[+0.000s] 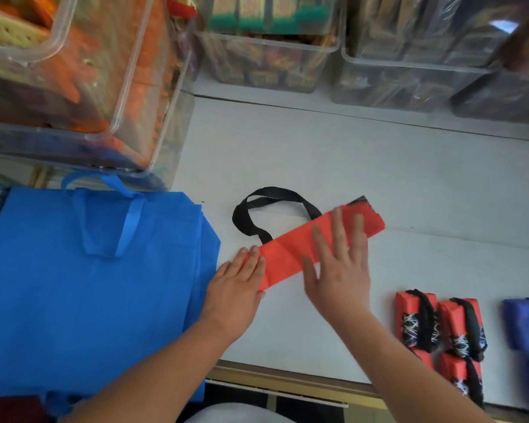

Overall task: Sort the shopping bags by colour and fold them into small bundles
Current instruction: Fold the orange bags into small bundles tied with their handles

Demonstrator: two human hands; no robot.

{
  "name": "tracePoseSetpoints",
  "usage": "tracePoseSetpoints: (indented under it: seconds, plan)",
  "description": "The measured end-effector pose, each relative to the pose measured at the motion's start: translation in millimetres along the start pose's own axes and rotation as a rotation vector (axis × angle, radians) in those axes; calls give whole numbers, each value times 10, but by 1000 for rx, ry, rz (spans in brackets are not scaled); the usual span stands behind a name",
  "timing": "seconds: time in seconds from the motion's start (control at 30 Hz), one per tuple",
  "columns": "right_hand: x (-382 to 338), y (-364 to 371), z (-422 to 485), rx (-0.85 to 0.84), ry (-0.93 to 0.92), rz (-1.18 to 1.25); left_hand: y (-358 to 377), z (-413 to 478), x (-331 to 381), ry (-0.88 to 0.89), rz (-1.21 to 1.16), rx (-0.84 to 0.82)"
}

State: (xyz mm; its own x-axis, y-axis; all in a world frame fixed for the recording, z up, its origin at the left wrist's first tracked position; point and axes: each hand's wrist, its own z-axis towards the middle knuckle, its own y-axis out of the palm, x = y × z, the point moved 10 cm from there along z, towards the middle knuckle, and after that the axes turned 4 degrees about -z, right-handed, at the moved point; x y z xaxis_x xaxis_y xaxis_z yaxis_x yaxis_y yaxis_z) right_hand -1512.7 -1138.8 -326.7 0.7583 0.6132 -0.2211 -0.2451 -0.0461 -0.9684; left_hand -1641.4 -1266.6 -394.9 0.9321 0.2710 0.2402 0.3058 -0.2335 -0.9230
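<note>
While left hand (pixel 235 285), fingers straight, pins red bag (pixel 287 254), right hand (pixel 342 270) presses it, fingers spread.

Clear plastic bins (pixel 266 65) at the back of a white table (pixel 318 154)

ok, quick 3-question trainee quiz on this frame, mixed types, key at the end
1. True or false: the black handles stick out from the folded red bag.
2. The finished red bundles lie: A) to the right of the right hand, B) in the person's lap, C) stacked on the handles.
3. Fill in: the left hand and right hand rest on the red bag with ___ fingers.
Key: 1 true; 2 A; 3 straight.
</note>
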Motion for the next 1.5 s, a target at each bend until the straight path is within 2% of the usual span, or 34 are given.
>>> tracePoseSetpoints:
  seconds: [0.07,0.17,0.27,0.43,0.53,0.63,0.7,0.77,0.93,1.07,1.17,1.3,1.37,1.43,1.5]
  plan:
    - [-112,247,-115,-136,-6,21,-48,14,53,2,8,52]
    - [-139,638,-222,-407,40,305,-173,48,185,56,-2,85]
    - [-108,797,-255,-566,78,457,-387,21,198,138,-258,77]
    - [-65,723,-332,-754,57,552,-628,-20,19,69,-618,29]
    - [-99,617,-446,-685,96,583,-861,21,76,19,-731,55]
    - [66,465,-625,-486,376,731,-903,98,130,-113,-962,51]
    - [124,356,-726,-363,432,742,-794,119,229,-148,-1025,8]
    - [116,327,-795,-316,450,807,-595,129,339,-135,-984,-65]
    - [227,383,-781,-347,592,911,-246,175,477,-155,-759,-141]
    - [515,407,-490,-364,664,737,-151,311,490,-172,-621,-158]
    - [610,481,-216,-405,600,682,-111,397,454,-198,-592,-216]
    - [684,627,-46,-500,508,482,-260,458,391,-166,-426,-165]
    - [671,635,-37,-486,509,416,-445,413,424,-30,-217,-30]
    - [652,610,-17,-457,500,350,-540,293,596,241,1,86]
    - [653,574,31,-433,478,297,-326,142,697,460,215,-37]
